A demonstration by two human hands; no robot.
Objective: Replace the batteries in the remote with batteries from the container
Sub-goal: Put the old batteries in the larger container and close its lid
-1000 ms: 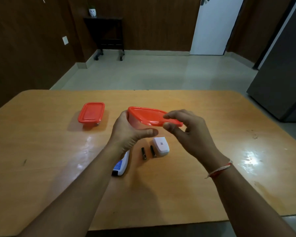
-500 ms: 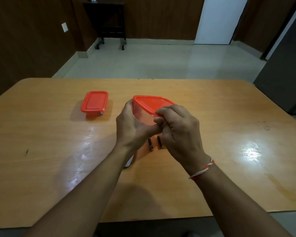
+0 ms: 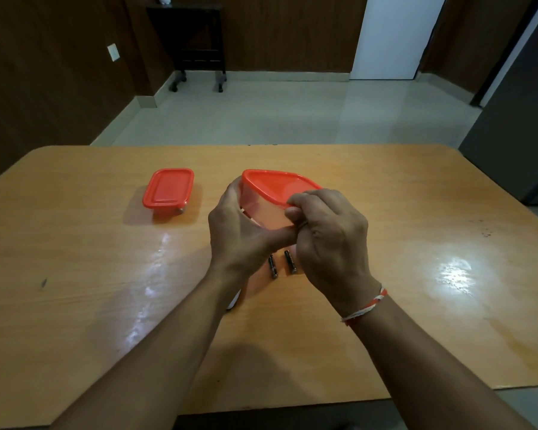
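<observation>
A clear container with a red lid is held tilted above the table's middle. My left hand grips its left side and underside. My right hand pinches the near right edge of the lid. Something pale shows through the container's wall near my left fingers. Two dark batteries lie side by side on the wooden table, just below my hands. Only a white sliver of the remote peeks out from under my left wrist; the rest of it is hidden.
A second clear container with a red lid stands shut on the table to the left. The table's far edge runs behind the hands, and its near edge runs under my forearms. Beyond are a tiled floor, a dark stand and a white door.
My right hand has come in from the lid's far right tip and closed on its near edge. The container is tilted more steeply. The white battery cover is now hidden behind my right hand.
</observation>
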